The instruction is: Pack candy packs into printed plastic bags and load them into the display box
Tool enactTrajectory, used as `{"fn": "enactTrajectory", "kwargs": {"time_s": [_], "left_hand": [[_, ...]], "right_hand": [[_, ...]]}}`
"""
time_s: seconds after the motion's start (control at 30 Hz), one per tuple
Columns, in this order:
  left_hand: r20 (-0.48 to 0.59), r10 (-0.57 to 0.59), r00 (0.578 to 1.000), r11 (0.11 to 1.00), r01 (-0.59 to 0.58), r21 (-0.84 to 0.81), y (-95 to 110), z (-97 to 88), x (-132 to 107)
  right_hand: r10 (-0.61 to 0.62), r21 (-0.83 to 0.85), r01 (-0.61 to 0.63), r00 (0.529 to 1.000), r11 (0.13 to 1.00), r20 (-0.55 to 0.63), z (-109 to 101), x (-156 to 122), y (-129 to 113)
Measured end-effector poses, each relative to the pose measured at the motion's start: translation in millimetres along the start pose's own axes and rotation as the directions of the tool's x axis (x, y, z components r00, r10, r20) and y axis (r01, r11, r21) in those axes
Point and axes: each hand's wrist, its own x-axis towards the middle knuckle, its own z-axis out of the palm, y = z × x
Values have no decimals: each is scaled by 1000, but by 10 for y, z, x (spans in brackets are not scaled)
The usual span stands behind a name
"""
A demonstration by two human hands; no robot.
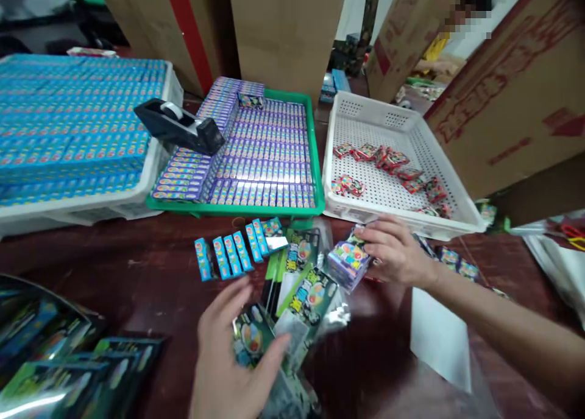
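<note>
My right hand (397, 251) is closed on a small stack of purple printed boxes (350, 260), held by its side above the table. My left hand (237, 352) has its thumb and fingers spread around a dark printed pouch (250, 337); it is slightly blurred, and no firm grip on the pouch shows. Between the hands, overlapping green-and-black pouches (313, 294) with clear parts lie on the table. Just beyond them several small blue boxes (233, 254) stand in a loose row.
At the back are a white crate (171, 96) full of blue boxes, a green tray (315, 157) of purple boxes bearing a tape dispenser (183, 126), and a white basket (336, 163) holding red packets (393, 159). More pouches (59, 382) lie left. Cardboard cartons (287, 35) stand behind.
</note>
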Motion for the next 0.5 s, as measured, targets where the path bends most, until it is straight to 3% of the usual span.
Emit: {"fn": "enactTrajectory", "kwargs": {"time_s": [0.03, 0.07, 0.13, 0.17, 0.2, 0.23, 0.27, 0.33, 0.4, 0.43, 0.5], "left_hand": [[169, -30, 985, 993, 49, -111, 188, 83, 143], [372, -61, 926, 955, 162, -248, 363, 186, 284], [725, -78, 684, 745, 523, -414, 639, 436, 534], [830, -68, 554, 608, 682, -405, 733, 571, 632], [878, -62, 474, 502, 775, -383, 797, 706, 709], [887, -84, 453, 437, 817, -376, 838, 837, 764], [863, -134, 486, 420, 817, -395, 863, 964, 799], [722, -272, 636, 479, 740, -472, 893, 1201, 821], [580, -360, 731, 527, 672, -520, 933, 1408, 798], [561, -372, 739, 512, 668, -540, 959, 1493, 776], [634, -317, 706, 429, 702, -568, 1007, 1598, 723]], "right_hand": [[17, 18, -17, 1000, 1000, -23, 27, -112, -77], [17, 29, -16, 999, 999, -43, 54, -186, -136], [-4, 34, 7, 997, 999, -74, 94, -264, -195], [-11, 31, 14, 996, 999, -84, 103, -284, -195], [-7, 30, 10, 996, 999, -89, 102, -298, -180], [11, 38, -8, 997, 999, -77, 92, -308, -153], [41, 59, -39, 998, 997, -39, 73, -317, -121], [125, 145, -138, 988, 980, 95, 17, -331, -53], [192, 259, -250, 954, 933, 231, -32, -344, 12], [218, 304, -296, 940, 906, 264, -43, -350, 46], [288, 342, -360, 926, 868, 243, -18, -362, 126]]}}
